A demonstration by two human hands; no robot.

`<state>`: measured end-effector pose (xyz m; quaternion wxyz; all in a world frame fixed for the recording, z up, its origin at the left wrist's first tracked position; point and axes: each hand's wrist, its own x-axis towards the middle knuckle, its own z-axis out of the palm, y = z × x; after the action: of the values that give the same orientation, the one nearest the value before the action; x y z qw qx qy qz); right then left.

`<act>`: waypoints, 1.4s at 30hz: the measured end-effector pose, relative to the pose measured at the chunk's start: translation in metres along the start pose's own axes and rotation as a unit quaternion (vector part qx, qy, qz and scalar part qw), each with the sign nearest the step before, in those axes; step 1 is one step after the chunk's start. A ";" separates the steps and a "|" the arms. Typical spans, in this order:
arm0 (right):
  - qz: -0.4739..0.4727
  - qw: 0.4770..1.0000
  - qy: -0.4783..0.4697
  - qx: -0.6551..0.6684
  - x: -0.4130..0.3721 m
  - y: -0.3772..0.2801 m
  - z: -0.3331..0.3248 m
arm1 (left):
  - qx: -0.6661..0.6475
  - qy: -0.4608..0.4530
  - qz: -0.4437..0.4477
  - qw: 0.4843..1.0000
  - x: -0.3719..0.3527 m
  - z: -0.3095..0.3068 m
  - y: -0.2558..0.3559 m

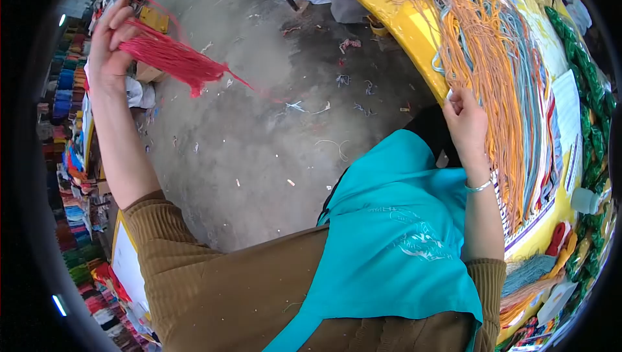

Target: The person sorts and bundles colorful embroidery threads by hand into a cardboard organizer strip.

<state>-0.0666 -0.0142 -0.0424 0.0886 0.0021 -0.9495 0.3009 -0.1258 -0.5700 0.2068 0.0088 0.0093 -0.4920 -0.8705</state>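
Raised at the far left, my left hand (pixel 110 51) is closed around a bundle of pinkish-red thread (pixel 172 60). The strands hang out to the right, with a thin tail trailing off and a loose loop above my fingers. My right hand (pixel 466 119) is at the edge of the yellow table (pixel 414 44), its fingers pinched together. A small white bit shows at the fingertips, too small to name. Long orange and blue-grey threads (pixel 499 99) lie spread over the table right beside this hand.
Green twisted hanks (pixel 573 60) run along the table's far side. Near its front are a blue-grey thread bundle (pixel 528 274) and a pale lidded container (pixel 585 201). Scraps of thread litter the concrete floor (pixel 259 125). Shelves of coloured yarn (pixel 65 99) stand at far left.
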 end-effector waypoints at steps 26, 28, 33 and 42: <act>-0.156 0.917 -0.282 0.236 0.094 -0.175 -0.031 | 0.124 -0.072 -0.176 0.974 -0.040 0.094 -0.219; 0.021 0.956 -0.242 0.163 0.102 -0.214 -0.084 | 0.098 -0.105 -0.194 0.970 -0.036 0.084 -0.230; -0.086 0.895 -0.179 0.400 0.149 -0.170 -0.161 | 0.034 -0.126 -0.214 0.968 -0.020 0.047 -0.278; -0.216 0.882 -0.087 0.409 0.182 -0.161 -0.215 | 0.016 -0.069 -0.250 0.966 -0.006 0.003 -0.331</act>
<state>-0.2005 -0.0146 0.2530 0.0597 0.2694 -0.7219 0.6346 -0.1222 -0.3969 -0.0749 -0.2438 0.0720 -0.4869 -0.8356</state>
